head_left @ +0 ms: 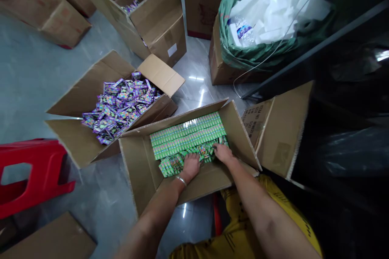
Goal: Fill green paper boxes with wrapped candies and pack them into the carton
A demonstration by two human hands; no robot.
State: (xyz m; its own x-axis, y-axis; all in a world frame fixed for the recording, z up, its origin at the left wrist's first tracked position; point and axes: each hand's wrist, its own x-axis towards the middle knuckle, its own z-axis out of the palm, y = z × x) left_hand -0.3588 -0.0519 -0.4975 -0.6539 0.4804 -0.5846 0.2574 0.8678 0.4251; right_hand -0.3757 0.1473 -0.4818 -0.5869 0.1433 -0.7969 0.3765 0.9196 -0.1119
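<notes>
An open cardboard box point(138, 170) stands right in front of me on the floor, packed with neat rows of green packets point(188, 133). Both my hands are down inside it at the near row. My left hand point(191, 166), with a silver bangle on the wrist, rests fingers-down on loose green packets point(170, 165). My right hand point(223, 153) presses its curled fingers onto the packets beside it. Whether either hand actually grips a packet is hidden by the fingers.
A second open box point(75, 141) at the left holds a heap of purple packets point(120, 105). A red plastic stool point(33, 174) stands at far left. Further boxes line the back; one with a green bag point(243, 48) holds white paper. A black bag lies at right.
</notes>
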